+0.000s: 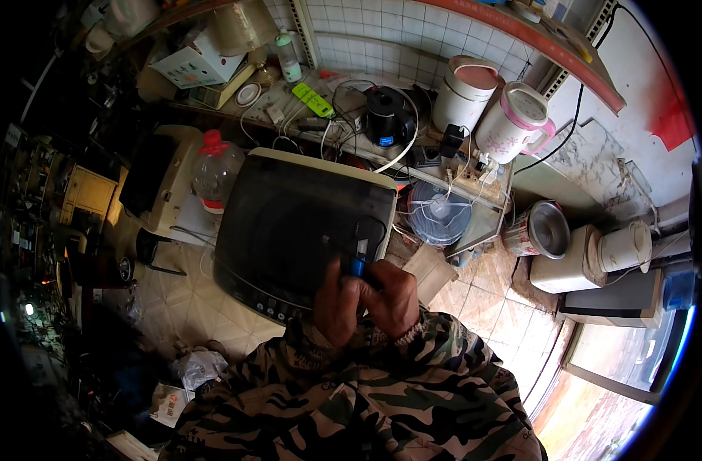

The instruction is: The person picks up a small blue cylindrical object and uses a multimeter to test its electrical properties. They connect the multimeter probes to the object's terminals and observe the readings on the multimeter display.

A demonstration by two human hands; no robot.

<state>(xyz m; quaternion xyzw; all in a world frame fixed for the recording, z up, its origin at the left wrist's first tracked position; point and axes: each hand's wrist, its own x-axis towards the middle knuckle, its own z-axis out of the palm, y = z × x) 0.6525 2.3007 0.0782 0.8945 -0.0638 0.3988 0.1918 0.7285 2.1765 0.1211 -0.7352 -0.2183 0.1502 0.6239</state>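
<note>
My left hand [338, 307] and my right hand [393, 297] are close together in front of my chest, fingers curled in a pinch. Between them shows a small blue-and-black piece [357, 266] with a silvery part at its upper end; its exact kind is too small to make out. Just above it, a thin dark cord [375, 224] seems to loop. My hands are over the near right part of a bulky beige-framed appliance [312, 165] with a dark top and several round knobs along its near edge. Fingers hide most of the held piece.
A cluttered bench at the back carries a green power strip [313, 100], a black kettle [387, 115], a white canister [462, 96] and a pink-rimmed jug [514, 123]. A large red-capped bottle [213, 175] stands left of the appliance. A metal pot [549, 230] is at right.
</note>
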